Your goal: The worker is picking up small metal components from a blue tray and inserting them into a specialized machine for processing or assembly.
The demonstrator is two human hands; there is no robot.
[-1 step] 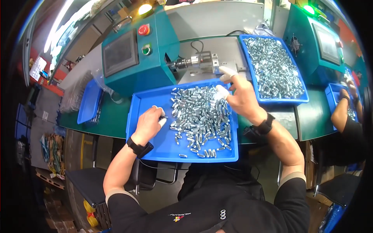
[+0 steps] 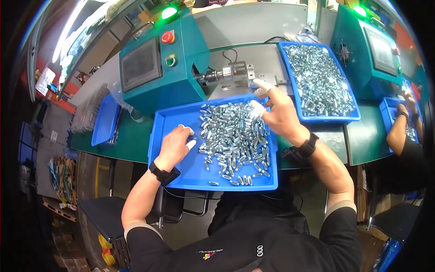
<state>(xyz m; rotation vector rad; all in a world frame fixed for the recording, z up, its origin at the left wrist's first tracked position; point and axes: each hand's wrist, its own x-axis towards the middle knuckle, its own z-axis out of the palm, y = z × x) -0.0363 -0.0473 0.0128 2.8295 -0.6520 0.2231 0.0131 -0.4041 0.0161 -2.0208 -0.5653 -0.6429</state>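
Note:
Over the left part of a blue tray (image 2: pixel 174 181) is my left hand (image 2: pixel 174 147), its white-covered fingertips and thumb apart with nothing visible between them. Small shiny metal pins (image 2: pixel 231 131), apparently threaded at the ends, lie heaped across the tray's middle and right. My right hand (image 2: pixel 281 111) reaches over the tray's far right corner, its index finger and thumb spread. That index finger, in a white cover, points at the metal fixture block (image 2: pixel 251 75) of the machine; whether it touches is unclear. The white-covered thumb is above the heap.
A teal machine (image 2: pixel 161 68) with a dark screen, red button and green-lit lamp (image 2: pixel 169 13) stands behind the tray. Its metal chuck (image 2: pixel 217 75) points right. A second blue tray (image 2: pixel 353 115) full of pins is at the right. Another person's arm (image 2: pixel 398 129) works farther right.
The small dark piece seen at my left fingertips is gone from view, and those fingers have parted. The machine's lamp has turned from yellow to green. My right hand has hardly shifted.

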